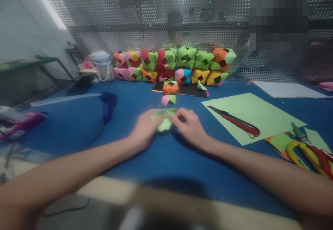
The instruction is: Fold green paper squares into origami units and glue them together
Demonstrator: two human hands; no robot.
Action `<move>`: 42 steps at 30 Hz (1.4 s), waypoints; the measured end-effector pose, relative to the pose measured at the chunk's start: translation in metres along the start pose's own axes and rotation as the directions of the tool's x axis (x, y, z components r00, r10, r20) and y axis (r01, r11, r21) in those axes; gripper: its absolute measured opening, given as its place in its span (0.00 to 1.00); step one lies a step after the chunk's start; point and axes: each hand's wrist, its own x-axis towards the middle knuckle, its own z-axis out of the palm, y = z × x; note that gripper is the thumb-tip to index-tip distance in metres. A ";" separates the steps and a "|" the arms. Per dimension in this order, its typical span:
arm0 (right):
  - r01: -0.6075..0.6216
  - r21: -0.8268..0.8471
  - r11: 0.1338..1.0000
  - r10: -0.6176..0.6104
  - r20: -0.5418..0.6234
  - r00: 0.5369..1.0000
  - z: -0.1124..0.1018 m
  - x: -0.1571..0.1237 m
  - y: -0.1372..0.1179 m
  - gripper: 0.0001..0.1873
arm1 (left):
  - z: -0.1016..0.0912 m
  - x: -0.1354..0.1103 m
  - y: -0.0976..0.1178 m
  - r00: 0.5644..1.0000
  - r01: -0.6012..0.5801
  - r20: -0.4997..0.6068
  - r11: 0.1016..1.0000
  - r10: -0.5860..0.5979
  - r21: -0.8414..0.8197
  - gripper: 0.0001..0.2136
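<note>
Both my hands meet at the middle of the blue table point(166, 160) on a small piece of light green folded paper point(164, 119). My left hand point(144, 129) is blurred by motion, its fingers curled on the paper's left side. My right hand point(189, 126) has its fingers bent and pressed on the paper's right side. Just beyond them lie a pink and green folded paper piece point(168, 99) and an orange folded paper ball point(170, 87).
A stack of many-coloured folded paper balls point(174, 65) lines the back, before a perforated metal screen point(145, 18). A large green sheet point(253, 115) carries a red and black utility knife point(235, 121). Scissors point(310, 150) lie at the right edge. A blue cord point(108, 105) lies left.
</note>
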 end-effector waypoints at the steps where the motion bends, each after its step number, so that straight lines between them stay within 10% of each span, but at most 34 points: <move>1: 0.007 -0.003 1.000 -0.007 0.005 1.000 0.000 0.000 0.000 0.14 | 0.000 0.000 0.000 1.000 0.000 0.002 1.000 0.000 0.003 0.12; 25: 0.077 0.046 0.996 -0.079 0.062 0.995 -0.001 0.000 -0.007 0.03 | 0.007 -0.009 0.017 0.994 -0.094 0.001 0.871 0.106 0.482 0.03; 42: -0.063 0.167 0.984 0.061 0.016 0.998 -0.001 0.001 -0.003 0.07 | -0.004 -0.003 0.006 0.986 -0.095 0.157 0.961 0.055 0.261 0.14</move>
